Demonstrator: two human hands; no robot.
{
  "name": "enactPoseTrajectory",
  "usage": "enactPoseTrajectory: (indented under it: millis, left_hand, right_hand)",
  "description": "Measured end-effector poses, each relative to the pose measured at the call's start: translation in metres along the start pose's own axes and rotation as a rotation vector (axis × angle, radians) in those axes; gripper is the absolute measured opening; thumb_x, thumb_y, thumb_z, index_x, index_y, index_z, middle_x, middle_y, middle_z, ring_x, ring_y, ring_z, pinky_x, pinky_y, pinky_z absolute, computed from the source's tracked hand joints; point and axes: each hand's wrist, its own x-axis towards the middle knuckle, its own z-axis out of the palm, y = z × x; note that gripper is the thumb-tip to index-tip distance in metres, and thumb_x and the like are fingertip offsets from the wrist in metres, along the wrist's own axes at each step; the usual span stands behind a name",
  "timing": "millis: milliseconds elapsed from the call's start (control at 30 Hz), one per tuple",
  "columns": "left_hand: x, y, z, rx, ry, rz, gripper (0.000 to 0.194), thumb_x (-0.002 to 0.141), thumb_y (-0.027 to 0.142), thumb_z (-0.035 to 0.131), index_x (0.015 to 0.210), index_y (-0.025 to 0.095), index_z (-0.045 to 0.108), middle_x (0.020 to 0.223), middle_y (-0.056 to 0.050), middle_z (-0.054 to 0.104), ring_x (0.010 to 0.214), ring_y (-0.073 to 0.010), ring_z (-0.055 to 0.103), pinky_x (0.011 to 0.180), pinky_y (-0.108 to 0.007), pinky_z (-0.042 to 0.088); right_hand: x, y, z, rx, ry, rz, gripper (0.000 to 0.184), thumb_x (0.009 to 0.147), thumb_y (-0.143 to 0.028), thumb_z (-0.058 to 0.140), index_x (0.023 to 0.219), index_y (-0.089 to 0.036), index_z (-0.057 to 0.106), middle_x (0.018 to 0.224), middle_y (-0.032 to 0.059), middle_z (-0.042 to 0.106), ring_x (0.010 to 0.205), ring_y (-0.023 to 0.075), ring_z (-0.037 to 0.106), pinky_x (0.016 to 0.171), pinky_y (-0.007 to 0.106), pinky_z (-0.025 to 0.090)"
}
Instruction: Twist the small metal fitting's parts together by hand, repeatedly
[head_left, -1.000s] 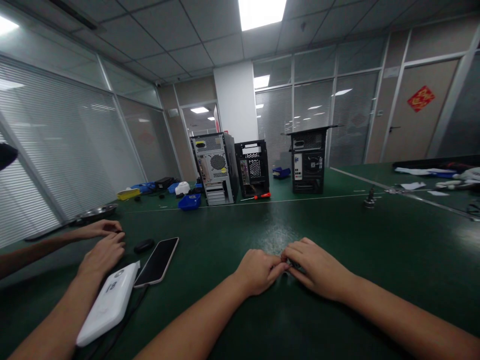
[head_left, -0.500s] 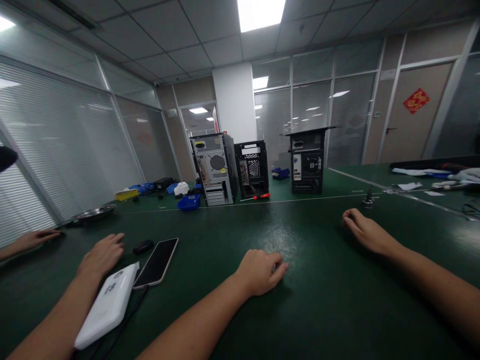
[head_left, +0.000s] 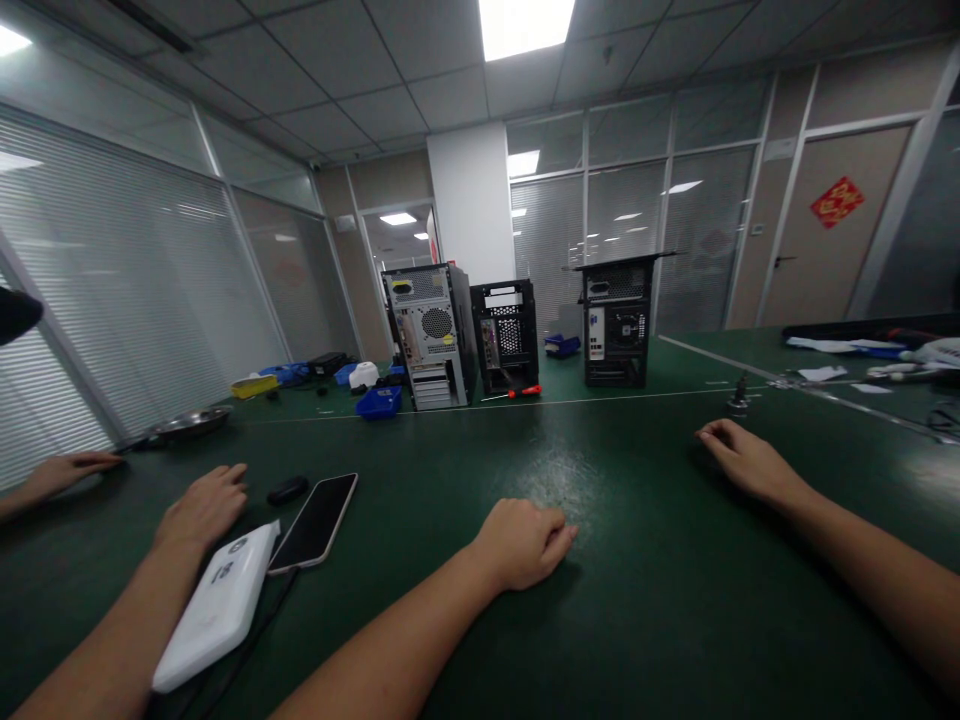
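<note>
My left hand rests on the green tabletop, fingers curled under and the thumb pointing right. I see nothing in it, though the palm is turned away. Farther right, my right hand lies on the table with loosely curled fingers and no visible object in it. A small dark metal piece stands on the table just beyond that hand. Left of my left forearm lie a smartphone with a cable, a white power bank-like box and a small black oval object.
Three computer cases, one silver and two black, stand at the back. A red-handled screwdriver, a blue bin and a metal bowl lie nearby. A co-worker's hands rest at left.
My right hand has slid slightly to the right along the table. My left hand and the objects stay put; the view has shifted very slightly.
</note>
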Motion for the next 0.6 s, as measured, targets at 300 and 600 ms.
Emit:
enactPoseTrajectory:
  millis: [300, 600]
  left_hand:
    - [0.0, 0.0, 0.001, 0.022, -0.011, 0.026, 0.04, 0.099, 0.042, 0.039, 0.076, 0.02, 0.062, 0.066, -0.003, 0.064, 0.061, -0.0193, 0.061, 0.056, -0.028, 0.038]
    - [0.002, 0.0, 0.004, 0.026, 0.002, 0.034, 0.039, 0.099, 0.041, 0.04, 0.075, 0.02, 0.061, 0.064, -0.002, 0.063, 0.058, -0.0175, 0.058, 0.056, -0.027, 0.035]
  right_hand:
    - [0.001, 0.007, -0.052, -0.071, 0.104, 0.179, 0.054, 0.086, -0.058, 0.045, 0.122, -0.022, 0.064, 0.117, 0.0125, 0.067, 0.1, 0.0274, 0.061, 0.083, 0.038, 0.042]
    - [-0.002, 0.015, -0.059, -0.038, -0.092, 0.082, 0.048, 0.084, -0.056, 0.054, 0.112, -0.021, 0.072, 0.112, 0.0115, 0.07, 0.095, 0.0248, 0.064, 0.082, 0.036, 0.044]
